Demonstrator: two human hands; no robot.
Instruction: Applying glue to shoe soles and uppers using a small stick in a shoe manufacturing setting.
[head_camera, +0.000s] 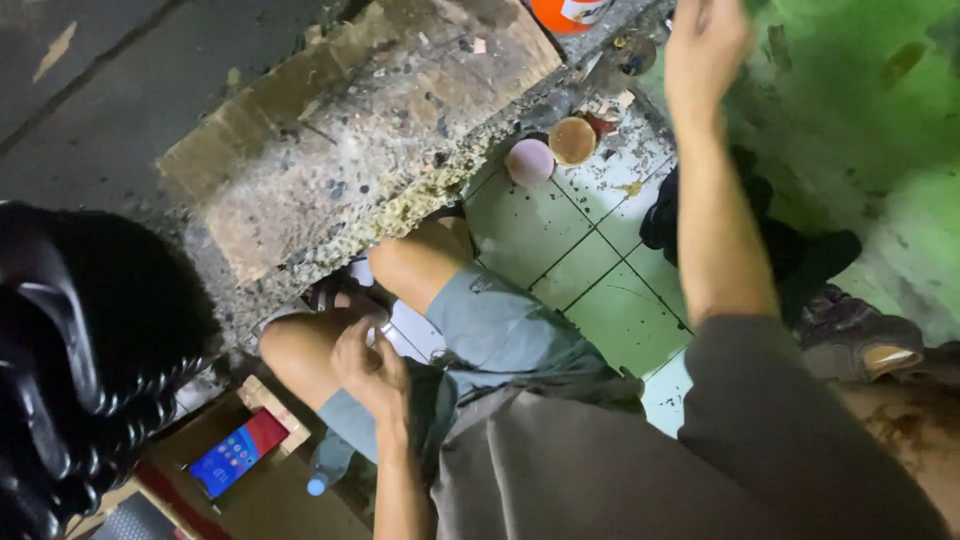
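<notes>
i see my right hand (705, 40) stretched far out, up by the green wall (860, 110); its fingers are blurred and cut by the frame edge, so i cannot tell if that grip is wide or narrow, or if it holds anything. just below and to the left of it on the tiled floor (590, 270) sit a tan cup (572, 140) and a pink lid (529, 161), touching or nearly so, with an orange tub (566, 12) further up at the frame edge. none of them touches the hand.

my left hand (368, 362) is drawn in close, resting against my knee (300, 345), fingers curled narrow around something small and pale that i cannot make out. below it a phone (237, 458) lies lit on a box, and a bottle cap (317, 486) shows blue near it. a rough concrete block (350, 150) rises beyond the knee, and a black ribbed thing (80, 350) fills the left edge.

to handle this well i judge the reaching arm should slow down, since the blur hides the fingers, and the left grip should stay steady on the knee so the small piece is not dropped.
</notes>
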